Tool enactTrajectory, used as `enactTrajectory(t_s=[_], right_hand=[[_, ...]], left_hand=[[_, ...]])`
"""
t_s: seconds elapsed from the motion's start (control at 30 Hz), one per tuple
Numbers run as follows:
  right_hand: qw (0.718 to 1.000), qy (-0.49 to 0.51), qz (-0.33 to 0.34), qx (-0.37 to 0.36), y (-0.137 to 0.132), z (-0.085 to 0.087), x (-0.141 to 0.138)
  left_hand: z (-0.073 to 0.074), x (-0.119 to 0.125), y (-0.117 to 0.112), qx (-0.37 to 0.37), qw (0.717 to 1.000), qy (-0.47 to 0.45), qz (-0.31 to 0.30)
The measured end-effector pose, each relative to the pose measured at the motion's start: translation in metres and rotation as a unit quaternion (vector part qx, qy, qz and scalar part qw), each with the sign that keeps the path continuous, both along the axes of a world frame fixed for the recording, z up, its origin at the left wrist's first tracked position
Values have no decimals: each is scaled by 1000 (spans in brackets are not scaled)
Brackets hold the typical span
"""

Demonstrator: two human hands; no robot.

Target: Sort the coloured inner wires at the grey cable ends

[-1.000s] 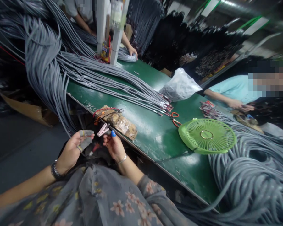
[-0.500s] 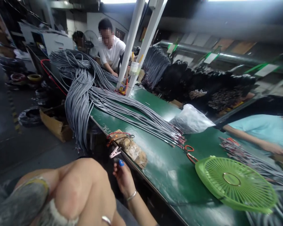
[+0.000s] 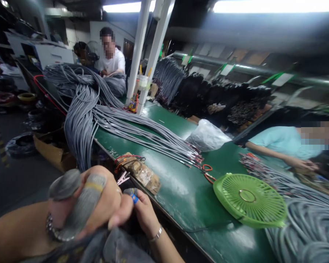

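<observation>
My left hand [image 3: 109, 190] is large and close to the camera, its fingers curled. Grey sleeves cover two of its fingers, one banded in yellow, and a beaded bracelet [image 3: 55, 230] circles the wrist. The tips of this hand meet my right hand [image 3: 146, 213] just off the table edge. My right fingers are pinched together at a blue band [image 3: 134, 198] beside a grey finger sleeve. Whatever lies between the fingertips is hidden. Close above them, a pale pink clip [image 3: 123, 178] sits beside a taped brown block [image 3: 145, 173] with orange wires on the table edge.
Long grey cables [image 3: 142, 133] lie across the green table [image 3: 178, 197], some hanging over its edge. A green fan [image 3: 249, 199], a plastic bag [image 3: 208, 136] and orange-handled scissors [image 3: 207, 173] are to the right. White posts [image 3: 138, 54] rise behind. Two co-workers sit across the table.
My left hand has turned and moved up to meet my right hand's fingertips. The view has shifted, so the table appears further left. The co-worker in white has straightened up behind grey cables.
</observation>
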State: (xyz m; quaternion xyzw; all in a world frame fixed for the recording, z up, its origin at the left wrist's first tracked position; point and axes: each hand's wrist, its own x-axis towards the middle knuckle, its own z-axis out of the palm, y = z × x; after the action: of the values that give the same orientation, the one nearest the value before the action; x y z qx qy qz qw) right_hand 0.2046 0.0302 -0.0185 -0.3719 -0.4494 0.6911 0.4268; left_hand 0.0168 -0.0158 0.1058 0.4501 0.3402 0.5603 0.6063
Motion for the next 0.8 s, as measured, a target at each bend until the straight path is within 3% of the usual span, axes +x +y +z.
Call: enactTrajectory(t_s=[0.07,0.1,0.17,0.23,0.3,0.4,0.43,0.63,0.8], right_hand=[[994,-50,47,80,16,23,16],[989,-76,50,117,28,33,24],[979,-116,4,166,57,49,39],[976,-156,-50,147,86,54,49],[973,-171,-132,86,107,49,53],[973,-164,-156,47,120,34,56],[972,-169,-150,57,120,30,57],[966,-190,-140,106,118,11,65],[960,-195,-172,104,123,1,70]], left_hand=[[14,-16,27,22,1000,-20,7],[16,-23,44,18,1000,13,19],[8,-37,80,5,987,146,62],[-8,-54,118,5,944,312,111],[-22,-72,153,51,855,497,141],[-31,-89,198,144,626,757,120],[-30,-92,211,147,604,774,119],[-20,-96,277,117,560,812,113],[-21,-105,300,104,541,830,89]])
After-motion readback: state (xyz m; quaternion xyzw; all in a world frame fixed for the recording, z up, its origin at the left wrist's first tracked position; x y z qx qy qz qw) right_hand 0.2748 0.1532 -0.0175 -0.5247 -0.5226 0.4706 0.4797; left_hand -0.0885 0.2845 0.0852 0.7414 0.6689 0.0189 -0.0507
